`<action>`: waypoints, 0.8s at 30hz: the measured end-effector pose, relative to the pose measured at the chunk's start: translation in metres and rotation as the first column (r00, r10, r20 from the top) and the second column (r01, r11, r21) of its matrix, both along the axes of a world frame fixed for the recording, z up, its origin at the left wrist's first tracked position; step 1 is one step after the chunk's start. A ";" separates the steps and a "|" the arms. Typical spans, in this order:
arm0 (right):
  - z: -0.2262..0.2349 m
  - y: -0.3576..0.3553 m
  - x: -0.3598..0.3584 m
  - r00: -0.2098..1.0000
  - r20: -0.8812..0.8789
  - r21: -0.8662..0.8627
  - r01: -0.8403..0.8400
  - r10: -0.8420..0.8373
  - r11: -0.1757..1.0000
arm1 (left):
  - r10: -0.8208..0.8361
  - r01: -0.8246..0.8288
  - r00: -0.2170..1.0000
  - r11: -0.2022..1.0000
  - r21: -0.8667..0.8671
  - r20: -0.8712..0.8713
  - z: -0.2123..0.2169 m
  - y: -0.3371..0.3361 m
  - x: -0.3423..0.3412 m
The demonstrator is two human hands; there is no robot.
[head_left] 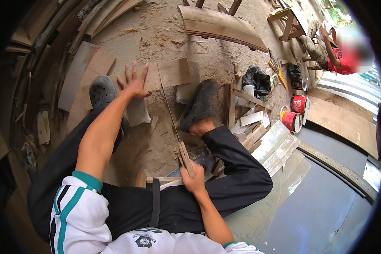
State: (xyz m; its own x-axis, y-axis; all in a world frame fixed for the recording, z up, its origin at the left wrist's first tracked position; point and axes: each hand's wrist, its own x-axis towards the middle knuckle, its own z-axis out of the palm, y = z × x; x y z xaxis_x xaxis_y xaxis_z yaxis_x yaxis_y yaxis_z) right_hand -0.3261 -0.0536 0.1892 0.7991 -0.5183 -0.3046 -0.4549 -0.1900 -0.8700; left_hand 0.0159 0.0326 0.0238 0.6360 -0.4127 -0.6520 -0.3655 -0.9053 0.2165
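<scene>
My left hand (pixel 133 84) presses flat with spread fingers on a light brown wooden board (pixel 174 73), low over the sandy floor. In my right hand (pixel 193 178) is the wooden handle of a handsaw (pixel 170 112), my fingers wrapped round it. Its thin blade runs away from me to the board, to the right of my left hand, and lies along a narrow line across the wood. My left foot, in a dark clog (pixel 102 92), is at the board's left part. The other clog (pixel 201 103) stands right of the blade.
Long planks (pixel 51 55) are piled at the left. A low wooden bench (pixel 222 27) stands ahead. To the right are a black plastic bag (pixel 257 80), wood scraps (pixel 252 135), red cans (pixel 291 120) and grey sheets (pixel 300 207). Another person in red (pixel 340 61) sits at far right.
</scene>
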 end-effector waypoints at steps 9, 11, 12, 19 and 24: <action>-0.052 -0.016 0.057 0.999 -0.038 0.017 0.000 0.001 1.000 | -0.032 0.032 0.999 0.999 -0.031 0.003 -0.004 -0.007 -0.001; -0.024 -0.009 0.029 0.999 -0.035 0.014 -0.025 0.025 1.000 | -0.016 0.016 1.000 1.000 -0.007 0.009 -0.001 0.002 0.003; -0.010 -0.007 0.019 0.999 -0.042 0.027 -0.012 0.013 1.000 | -0.012 0.013 1.000 1.000 -0.007 0.009 0.002 0.000 0.001; -0.067 -0.019 0.067 0.999 -0.039 0.020 0.015 -0.014 1.000 | -0.033 0.032 0.999 0.998 -0.045 -0.005 0.000 -0.012 -0.003; -0.017 -0.007 0.018 0.999 -0.041 0.039 0.007 -0.005 0.999 | -0.022 0.022 1.000 0.999 -0.030 0.011 0.000 0.005 0.001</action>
State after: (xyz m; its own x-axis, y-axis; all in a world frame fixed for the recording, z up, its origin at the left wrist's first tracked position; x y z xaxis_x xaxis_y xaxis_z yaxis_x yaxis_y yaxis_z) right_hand -0.3085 -0.0610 0.1719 0.7825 -0.5103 -0.3568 -0.4910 -0.1533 -0.8576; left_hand 0.0169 0.0373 0.0237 0.6334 -0.4462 -0.6322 -0.3878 -0.8901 0.2396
